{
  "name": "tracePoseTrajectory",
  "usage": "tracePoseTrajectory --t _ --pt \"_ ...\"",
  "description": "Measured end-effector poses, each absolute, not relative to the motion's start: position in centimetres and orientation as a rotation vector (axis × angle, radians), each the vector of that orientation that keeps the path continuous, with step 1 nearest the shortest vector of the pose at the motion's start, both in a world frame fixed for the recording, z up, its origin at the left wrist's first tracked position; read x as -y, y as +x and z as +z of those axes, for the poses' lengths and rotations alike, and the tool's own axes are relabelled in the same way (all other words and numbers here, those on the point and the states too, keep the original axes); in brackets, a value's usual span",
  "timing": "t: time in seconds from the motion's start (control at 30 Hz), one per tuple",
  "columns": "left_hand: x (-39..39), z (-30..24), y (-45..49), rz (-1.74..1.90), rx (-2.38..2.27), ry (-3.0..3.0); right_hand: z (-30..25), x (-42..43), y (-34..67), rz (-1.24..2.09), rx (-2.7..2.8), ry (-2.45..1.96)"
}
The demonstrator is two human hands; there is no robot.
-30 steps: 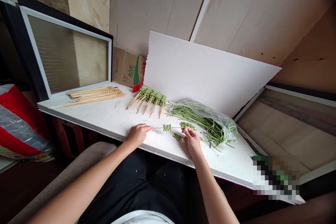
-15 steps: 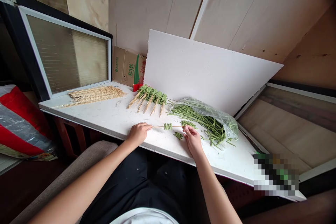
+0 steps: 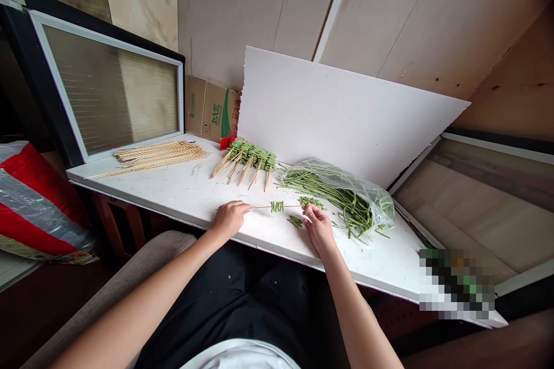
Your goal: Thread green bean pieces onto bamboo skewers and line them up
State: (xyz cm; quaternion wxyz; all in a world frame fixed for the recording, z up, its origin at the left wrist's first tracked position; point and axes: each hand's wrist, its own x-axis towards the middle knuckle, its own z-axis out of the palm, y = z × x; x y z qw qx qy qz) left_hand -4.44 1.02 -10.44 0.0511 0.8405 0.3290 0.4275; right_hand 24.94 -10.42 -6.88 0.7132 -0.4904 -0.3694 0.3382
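Observation:
A thin wooden skewer (image 3: 259,207) runs level between my two hands above the white tabletop, with several short green bean pieces (image 3: 277,206) threaded across its middle. My left hand (image 3: 230,219) is closed round the skewer's left end. At the other end, the fingers of my right hand (image 3: 318,225) pinch near the tip; whether they also hold a bean piece is too small to tell. Just beyond my right fingers lies a small pile of cut bean pieces (image 3: 312,202). A few more cut pieces (image 3: 295,221) rest on the table left of that hand.
Bare skewers (image 3: 160,155) lie in a bundle at the table's left. Filled bean skewers (image 3: 251,157) are stacked at the back. Long green beans (image 3: 346,202) spill from a clear plastic bag (image 3: 383,207) on the right. A cardboard box (image 3: 208,106) and a white board (image 3: 337,109) stand behind.

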Motion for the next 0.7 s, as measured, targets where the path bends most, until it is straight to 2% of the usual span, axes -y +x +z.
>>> tracePoseTrajectory --t 0.7 --pt "-0.53 -9.8 -4.53 1.308 -0.994 2.563 -6.61 10.48 24.8 0.768 0.79 -1.108"
